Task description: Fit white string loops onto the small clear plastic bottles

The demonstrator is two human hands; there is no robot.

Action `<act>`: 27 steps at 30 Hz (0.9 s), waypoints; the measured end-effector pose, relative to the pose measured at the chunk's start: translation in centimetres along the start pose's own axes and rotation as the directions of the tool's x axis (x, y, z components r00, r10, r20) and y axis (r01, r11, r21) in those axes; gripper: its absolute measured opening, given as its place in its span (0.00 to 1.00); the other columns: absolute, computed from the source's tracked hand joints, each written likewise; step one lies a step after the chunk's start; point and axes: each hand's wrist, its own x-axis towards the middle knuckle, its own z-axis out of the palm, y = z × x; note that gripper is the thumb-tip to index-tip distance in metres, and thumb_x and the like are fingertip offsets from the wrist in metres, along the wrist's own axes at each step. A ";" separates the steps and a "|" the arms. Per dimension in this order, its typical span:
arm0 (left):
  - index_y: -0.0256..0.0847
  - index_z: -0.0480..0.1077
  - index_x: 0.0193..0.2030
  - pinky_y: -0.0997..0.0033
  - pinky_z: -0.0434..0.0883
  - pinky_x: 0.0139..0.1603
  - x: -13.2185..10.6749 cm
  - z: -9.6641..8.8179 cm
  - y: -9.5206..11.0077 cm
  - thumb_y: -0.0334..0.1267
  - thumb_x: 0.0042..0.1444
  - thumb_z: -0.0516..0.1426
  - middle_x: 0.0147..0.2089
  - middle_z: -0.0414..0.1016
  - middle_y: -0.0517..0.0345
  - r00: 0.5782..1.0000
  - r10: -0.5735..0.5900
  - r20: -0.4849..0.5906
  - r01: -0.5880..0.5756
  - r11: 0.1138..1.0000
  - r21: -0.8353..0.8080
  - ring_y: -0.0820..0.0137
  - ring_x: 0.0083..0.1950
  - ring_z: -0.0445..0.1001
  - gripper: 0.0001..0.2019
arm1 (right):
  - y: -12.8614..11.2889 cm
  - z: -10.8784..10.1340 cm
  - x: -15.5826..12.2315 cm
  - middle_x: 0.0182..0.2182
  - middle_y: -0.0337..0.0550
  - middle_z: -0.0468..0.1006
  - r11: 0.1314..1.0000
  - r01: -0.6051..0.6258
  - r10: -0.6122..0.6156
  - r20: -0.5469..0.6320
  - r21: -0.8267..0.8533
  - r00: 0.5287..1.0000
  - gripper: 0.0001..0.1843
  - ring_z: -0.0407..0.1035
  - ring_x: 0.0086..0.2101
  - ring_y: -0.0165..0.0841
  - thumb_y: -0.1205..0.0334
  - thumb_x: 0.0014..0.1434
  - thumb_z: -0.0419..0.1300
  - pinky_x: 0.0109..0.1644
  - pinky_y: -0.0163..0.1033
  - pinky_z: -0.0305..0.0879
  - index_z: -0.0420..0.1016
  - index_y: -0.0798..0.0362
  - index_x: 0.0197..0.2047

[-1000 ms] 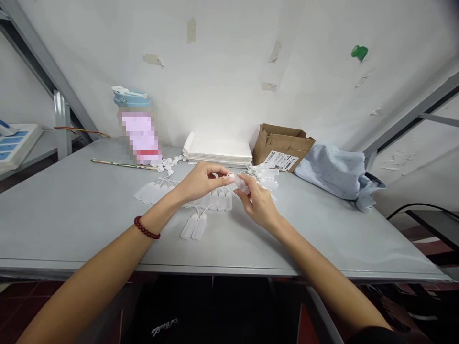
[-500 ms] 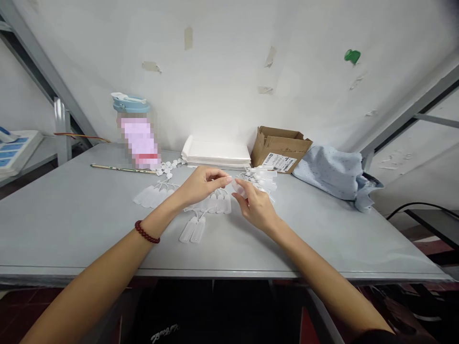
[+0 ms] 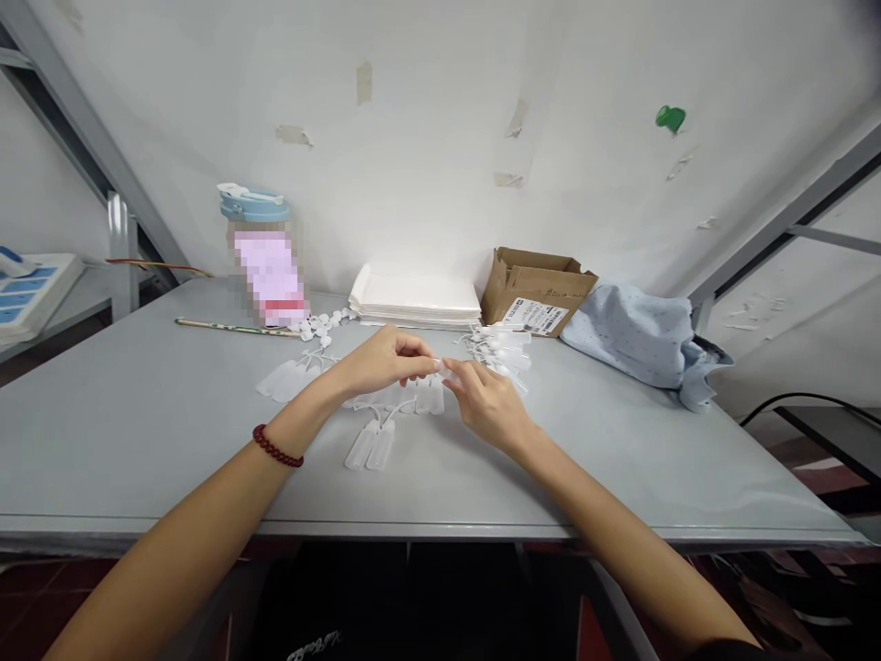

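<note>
My left hand [image 3: 385,361] and my right hand [image 3: 485,404] meet fingertip to fingertip above the grey table [image 3: 138,413]. Both pinch a small translucent plastic bottle [image 3: 447,367] between them; my fingers mostly cover it. Directly beneath lie several more small clear bottles [image 3: 419,397], a pair of them [image 3: 372,445] nearer me and another group [image 3: 285,376] to the left. A heap of similar pieces [image 3: 502,344] lies just beyond my right hand. White caps [image 3: 320,323] are scattered behind my left hand. A dark red bead bracelet [image 3: 275,447] circles my left wrist.
At the back stand a blue-lidded drink bottle [image 3: 258,252], a stack of white sheets [image 3: 417,298], an open cardboard box [image 3: 533,289] and a crumpled pale blue cloth [image 3: 640,344]. A thin stick [image 3: 234,325] lies at the left. A black cable [image 3: 805,399] runs at the right.
Both hands have dropped slightly toward the table and drawn closer together, fingertips now touching around the small bottle. The view has tilted a little.
</note>
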 end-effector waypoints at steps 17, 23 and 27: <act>0.37 0.77 0.36 0.72 0.72 0.34 0.4 1.2 -0.7 0.42 0.54 0.59 0.30 0.76 0.56 0.991 0.045 -0.130 -0.058 0.993 -0.102 0.72 0.30 0.74 0.11 | 0.3 -0.5 0.5 0.29 0.43 0.78 0.997 -0.072 0.074 -0.103 0.024 0.992 0.10 0.72 0.28 0.32 0.65 0.64 0.50 0.27 0.34 0.61 0.68 0.55 0.47; 0.35 0.75 0.31 0.71 0.73 0.34 0.4 1.1 -0.5 0.43 0.50 0.62 0.27 0.76 0.55 0.990 -0.048 -0.130 0.019 0.976 -0.216 0.73 0.28 0.74 0.11 | 0.3 -0.6 0.6 0.31 0.44 0.79 0.997 -0.003 -0.009 -0.158 -0.081 0.987 0.09 0.72 0.29 0.31 0.67 0.63 0.51 0.28 0.35 0.61 0.69 0.54 0.46; 0.35 0.75 0.31 0.70 0.73 0.33 0.4 1.3 -0.7 0.42 0.48 0.64 0.27 0.76 0.56 0.983 0.001 -0.182 -0.043 0.974 -0.224 0.72 0.28 0.73 0.10 | 0.3 -0.5 0.5 0.32 0.45 0.79 0.999 -0.029 0.025 -0.128 -0.029 0.991 0.10 0.72 0.29 0.32 0.66 0.64 0.50 0.29 0.36 0.62 0.69 0.54 0.46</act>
